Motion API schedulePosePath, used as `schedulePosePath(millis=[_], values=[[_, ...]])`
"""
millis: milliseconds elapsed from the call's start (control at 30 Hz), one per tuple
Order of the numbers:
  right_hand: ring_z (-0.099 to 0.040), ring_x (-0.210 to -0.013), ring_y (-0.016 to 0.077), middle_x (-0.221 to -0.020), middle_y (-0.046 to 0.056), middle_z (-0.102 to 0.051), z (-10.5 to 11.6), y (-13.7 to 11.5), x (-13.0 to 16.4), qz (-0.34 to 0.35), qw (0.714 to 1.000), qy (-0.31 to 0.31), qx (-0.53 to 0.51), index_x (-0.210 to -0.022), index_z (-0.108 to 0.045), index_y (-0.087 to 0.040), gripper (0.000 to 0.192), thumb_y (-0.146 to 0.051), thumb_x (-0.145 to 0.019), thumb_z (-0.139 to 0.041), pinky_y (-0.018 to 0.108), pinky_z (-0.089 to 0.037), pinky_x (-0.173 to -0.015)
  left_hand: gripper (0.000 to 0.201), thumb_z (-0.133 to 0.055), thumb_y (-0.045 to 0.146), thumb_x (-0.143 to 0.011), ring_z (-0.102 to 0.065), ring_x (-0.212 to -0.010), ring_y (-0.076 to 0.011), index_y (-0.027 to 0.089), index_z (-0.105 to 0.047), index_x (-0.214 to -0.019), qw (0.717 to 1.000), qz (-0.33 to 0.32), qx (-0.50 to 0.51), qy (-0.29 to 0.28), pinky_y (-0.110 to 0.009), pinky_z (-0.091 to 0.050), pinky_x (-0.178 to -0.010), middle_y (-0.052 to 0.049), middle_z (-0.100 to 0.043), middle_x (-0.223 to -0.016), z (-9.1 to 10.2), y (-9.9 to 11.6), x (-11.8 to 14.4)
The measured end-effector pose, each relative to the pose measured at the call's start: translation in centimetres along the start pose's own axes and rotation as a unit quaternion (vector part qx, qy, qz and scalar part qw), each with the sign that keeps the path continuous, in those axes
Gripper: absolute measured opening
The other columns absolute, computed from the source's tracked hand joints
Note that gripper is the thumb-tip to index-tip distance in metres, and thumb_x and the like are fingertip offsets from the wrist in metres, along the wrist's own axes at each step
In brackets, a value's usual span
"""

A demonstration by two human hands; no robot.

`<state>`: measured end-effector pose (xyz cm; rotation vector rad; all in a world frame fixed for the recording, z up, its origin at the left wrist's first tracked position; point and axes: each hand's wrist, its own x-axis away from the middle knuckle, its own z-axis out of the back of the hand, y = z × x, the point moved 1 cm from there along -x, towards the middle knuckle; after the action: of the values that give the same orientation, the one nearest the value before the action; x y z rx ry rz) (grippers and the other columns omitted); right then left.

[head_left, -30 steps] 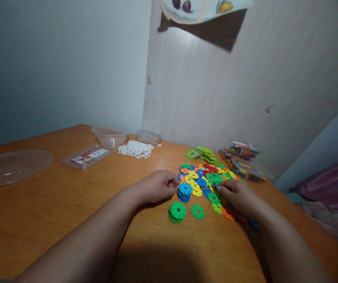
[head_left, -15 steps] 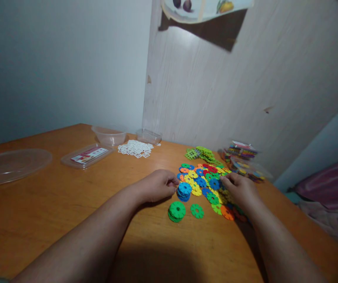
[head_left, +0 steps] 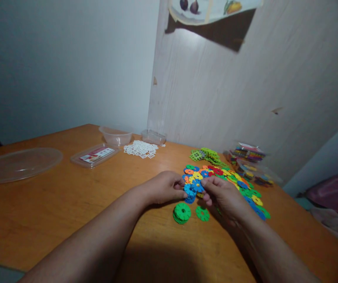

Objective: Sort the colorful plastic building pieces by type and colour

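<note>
Blue stack point(head_left: 190, 191): on the table point(head_left: 54, 212), pinched by the left hand point(head_left: 164, 188).
Change: right hand point(head_left: 225, 195) came over from the pile point(head_left: 230, 181), closed on a blue disc point(head_left: 197, 186), meeting the stack.
Green stack point(head_left: 182, 212): just in front, untouched.

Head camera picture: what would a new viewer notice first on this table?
First, the bright pile of plastic discs at the right of the wooden table. Just before it, the left hand and right hand meet on a blue stack, with a green stack nearer the viewer. White pieces lie farther back.
</note>
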<state>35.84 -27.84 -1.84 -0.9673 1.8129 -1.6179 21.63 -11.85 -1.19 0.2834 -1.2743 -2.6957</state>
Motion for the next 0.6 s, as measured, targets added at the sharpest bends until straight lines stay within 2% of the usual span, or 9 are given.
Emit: schedulePosePath(millis=[167,300,400,500,600], values=[[-0.049,-0.043,0.0076,-0.054,-0.002,-0.06,-0.5,0.5,-0.2,0.009,0.998,-0.024,0.057,-0.078,-0.059,-0.017,0.034,-0.046,-0.08,-0.077,0.02,-0.039,-0.045,0.025,-0.068,0.038,-0.077,-0.04,-0.06,-0.0103,0.014,-0.069,-0.083,1.0,-0.009,0.007,0.002,-0.024,-0.026,-0.056,0.003,-0.05,-0.064,0.0,0.1,0.0],[-0.044,-0.041,0.0065,-0.057,-0.004,-0.058,0.6,-0.6,-0.3,0.024,0.996,0.018,0.086,-0.082,-0.06,-0.019,0.035,-0.05,-0.078,-0.076,0.02,-0.034,-0.042,0.025,-0.069,0.038,-0.076,-0.04,-0.061,-0.0106,0.014,-0.068,-0.084,1.0,0.004,0.01,0.006,-0.024,-0.026,-0.057,0.003,-0.05,-0.064,0.0,0.2,0.0],[-0.044,-0.044,0.008,-0.058,-0.005,-0.055,3.1,-1.8,-0.8,0.056,0.981,0.08,0.169,-0.087,-0.062,-0.019,0.036,-0.051,-0.077,-0.073,0.02,-0.031,-0.041,0.027,-0.07,0.04,-0.075,-0.04,-0.061,-0.0107,0.015,-0.068,-0.085,1.0,0.01,0.013,0.008,-0.024,-0.027,-0.058,0.003,-0.049,-0.064,0.0,0.1,0.0],[-0.041,-0.046,0.0091,-0.057,-0.006,-0.049,6.4,-2.3,-1.6,0.102,0.936,0.141,0.306,-0.086,-0.062,-0.019,0.034,-0.052,-0.081,-0.064,0.022,-0.029,-0.043,0.028,-0.07,0.041,-0.076,-0.04,-0.061,-0.0106,0.014,-0.068,-0.085,1.0,0.01,0.017,0.01,-0.024,-0.026,-0.058,0.003,-0.05,-0.064,-0.1,0.1,0.0],[-0.039,-0.048,0.0098,-0.055,-0.005,-0.048,8.7,-2.0,-2.3,0.096,0.912,0.134,0.375,-0.074,-0.062,-0.019,0.03,-0.047,-0.073,-0.07,0.023,-0.027,-0.044,0.028,-0.069,0.041,-0.077,-0.04,-0.061,-0.0107,0.014,-0.068,-0.086,1.0,0.01,0.019,0.006,-0.024,-0.026,-0.058,0.003,-0.049,-0.064,0.0,0.2,0.1]])
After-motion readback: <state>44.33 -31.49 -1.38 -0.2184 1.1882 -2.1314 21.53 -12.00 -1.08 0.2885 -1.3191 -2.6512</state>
